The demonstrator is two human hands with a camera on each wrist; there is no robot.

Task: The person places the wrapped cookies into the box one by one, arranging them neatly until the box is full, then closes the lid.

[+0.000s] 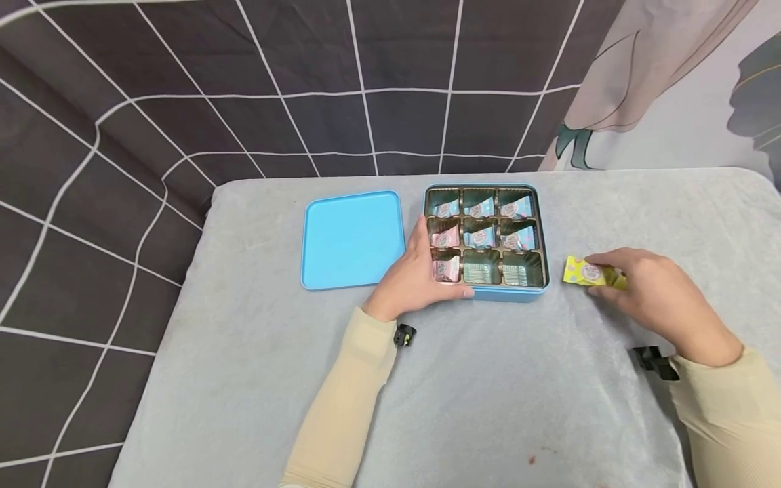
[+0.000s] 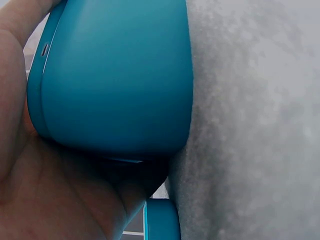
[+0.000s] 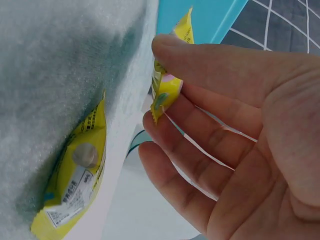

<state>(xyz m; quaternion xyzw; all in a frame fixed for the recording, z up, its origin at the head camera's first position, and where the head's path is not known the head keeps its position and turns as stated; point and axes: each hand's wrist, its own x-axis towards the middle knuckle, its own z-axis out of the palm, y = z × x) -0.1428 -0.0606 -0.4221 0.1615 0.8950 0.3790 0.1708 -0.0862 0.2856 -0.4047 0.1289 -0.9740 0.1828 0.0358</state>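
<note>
A blue tin box point(image 1: 508, 294) holds a dark divided tray with several compartments. Blue-wrapped candies point(image 1: 479, 237) and pink-wrapped candies point(image 1: 445, 237) lie in it; the front-middle and front-right compartments show bare ridged bottoms. My left hand point(image 1: 411, 274) grips the tin's front-left corner, thumb along the front and fingers along the left side; the left wrist view shows the tin's wall point(image 2: 115, 80) against the palm. To the tin's right, my right hand point(image 1: 662, 291) pinches a yellow-wrapped candy point(image 3: 167, 92) between thumb and fingers. A second yellow candy point(image 3: 75, 170) lies on the cloth below that hand.
A flat blue lid point(image 1: 352, 240) lies left of the tin, close to the left hand. Grey cloth point(image 1: 244, 379) covers the table. Behind it hangs a dark gridded curtain point(image 1: 403, 61), with a pale patterned one point(image 1: 671, 81) at the right.
</note>
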